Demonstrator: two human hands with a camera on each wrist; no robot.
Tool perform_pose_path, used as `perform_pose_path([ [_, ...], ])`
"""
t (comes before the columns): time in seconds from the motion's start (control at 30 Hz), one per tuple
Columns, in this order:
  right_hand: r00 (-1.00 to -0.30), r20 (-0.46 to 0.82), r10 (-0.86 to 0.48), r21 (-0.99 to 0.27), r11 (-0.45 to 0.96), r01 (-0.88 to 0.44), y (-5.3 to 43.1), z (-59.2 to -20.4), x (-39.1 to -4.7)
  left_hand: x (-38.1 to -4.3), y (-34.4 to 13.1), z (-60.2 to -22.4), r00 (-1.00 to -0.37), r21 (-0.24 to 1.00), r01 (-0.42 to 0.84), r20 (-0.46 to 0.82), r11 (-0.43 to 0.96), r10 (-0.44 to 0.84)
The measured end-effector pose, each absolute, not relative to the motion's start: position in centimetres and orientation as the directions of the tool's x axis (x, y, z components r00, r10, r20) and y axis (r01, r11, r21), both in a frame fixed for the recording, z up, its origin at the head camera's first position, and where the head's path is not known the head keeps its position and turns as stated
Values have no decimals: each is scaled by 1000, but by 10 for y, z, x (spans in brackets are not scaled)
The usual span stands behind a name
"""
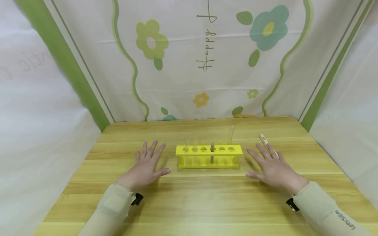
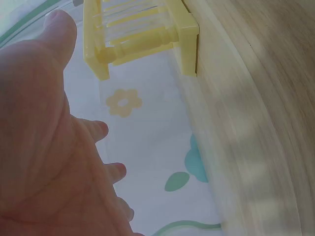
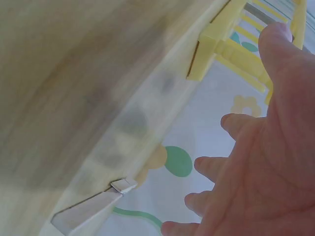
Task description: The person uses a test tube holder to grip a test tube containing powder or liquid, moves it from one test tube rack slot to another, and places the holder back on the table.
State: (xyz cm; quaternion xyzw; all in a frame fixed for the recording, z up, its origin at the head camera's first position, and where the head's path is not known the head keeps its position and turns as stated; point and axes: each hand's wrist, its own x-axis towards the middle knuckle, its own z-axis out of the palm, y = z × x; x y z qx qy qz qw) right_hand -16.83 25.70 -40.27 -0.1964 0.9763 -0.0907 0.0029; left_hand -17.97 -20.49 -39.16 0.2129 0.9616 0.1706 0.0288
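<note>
A yellow test tube rack [image 1: 233,150] stands on the table between the two hands. Two clear test tubes [image 1: 195,158] sit upright in its left holes, and a test tube with dark contents [image 1: 212,159] is right of the middle. Behind the right end, another clear test tube [image 1: 231,133] rises at a slight tilt by the rack's back pegs. My left hand [image 1: 144,170], fingers spread and holding nothing, is left of the rack. My right hand [image 1: 273,170] spreads likewise on the right, its fingers overlapping a wooden test tube clamp [image 1: 263,139] in the head view.
The wooden table [image 1: 206,203] runs back to a white curtain [image 1: 177,78] printed with flowers. More white cloth hangs at the left and right sides. Each wrist has a black band below the sleeve cuff.
</note>
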Motion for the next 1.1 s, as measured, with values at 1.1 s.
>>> perform_pose_path([
  [1.1, -988, -81, -134, -224, 968, -113, 319, -405, -241, -221, -149, -432, -958, 937, 142, 48, 320, 284],
])
